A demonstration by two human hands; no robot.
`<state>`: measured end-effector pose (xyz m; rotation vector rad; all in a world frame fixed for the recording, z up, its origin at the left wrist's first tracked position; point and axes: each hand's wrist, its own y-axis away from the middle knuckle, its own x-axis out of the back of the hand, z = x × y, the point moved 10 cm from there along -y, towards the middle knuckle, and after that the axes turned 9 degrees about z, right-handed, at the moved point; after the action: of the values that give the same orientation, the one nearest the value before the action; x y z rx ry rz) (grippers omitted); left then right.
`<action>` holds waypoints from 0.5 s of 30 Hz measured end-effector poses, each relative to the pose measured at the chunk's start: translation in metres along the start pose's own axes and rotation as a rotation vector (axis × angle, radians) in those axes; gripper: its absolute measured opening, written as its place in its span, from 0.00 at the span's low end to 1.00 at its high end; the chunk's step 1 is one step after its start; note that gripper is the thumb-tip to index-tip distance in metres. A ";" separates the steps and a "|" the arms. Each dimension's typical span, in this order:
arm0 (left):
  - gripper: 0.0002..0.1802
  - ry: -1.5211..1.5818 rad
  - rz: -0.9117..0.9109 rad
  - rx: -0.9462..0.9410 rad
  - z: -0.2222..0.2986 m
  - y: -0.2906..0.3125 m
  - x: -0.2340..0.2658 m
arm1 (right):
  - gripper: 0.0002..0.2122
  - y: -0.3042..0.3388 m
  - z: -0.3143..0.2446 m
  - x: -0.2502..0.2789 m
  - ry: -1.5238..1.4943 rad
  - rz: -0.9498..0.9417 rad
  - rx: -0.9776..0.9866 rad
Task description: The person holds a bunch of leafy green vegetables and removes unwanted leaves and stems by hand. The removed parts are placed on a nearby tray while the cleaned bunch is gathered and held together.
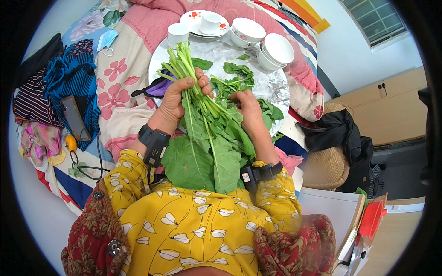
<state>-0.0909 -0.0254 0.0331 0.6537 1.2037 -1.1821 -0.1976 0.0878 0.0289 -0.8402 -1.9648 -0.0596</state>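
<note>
My left hand (186, 94) is closed round the stems of a bunch of leafy greens (191, 156). The pale stem ends point up and away from me, and the broad leaves hang down toward my lap. My right hand (248, 108) is at the right side of the bunch, its fingers curled in among the leaves; what exactly they pinch is hidden. Beyond it, loose greens (237, 73) lie on a round white marbled board (274, 85). Something purple with a black edge (161, 86) lies beside my left hand.
White bowls (276, 48) and cups (178, 33) stand with a flowered plate (221, 28) along the board's far edge. A phone (76, 118) and folded clothes (69, 87) lie on the bed at left. At right are a wicker seat (324, 168) and a black bag (336, 131).
</note>
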 end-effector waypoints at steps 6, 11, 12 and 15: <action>0.15 0.004 0.004 -0.004 0.001 -0.002 -0.001 | 0.09 0.000 -0.005 0.008 -0.039 0.060 0.019; 0.15 -0.002 0.018 -0.018 0.001 0.001 -0.001 | 0.10 0.001 -0.003 0.015 -0.110 0.147 0.012; 0.15 0.002 0.019 -0.015 0.001 0.001 -0.001 | 0.10 -0.001 -0.002 0.018 -0.124 0.172 0.008; 0.15 0.007 0.024 -0.014 0.002 0.001 0.001 | 0.10 -0.003 -0.003 0.027 -0.171 0.233 -0.005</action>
<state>-0.0896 -0.0267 0.0328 0.6604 1.2060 -1.1516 -0.2055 0.0988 0.0526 -1.1027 -2.0106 0.1483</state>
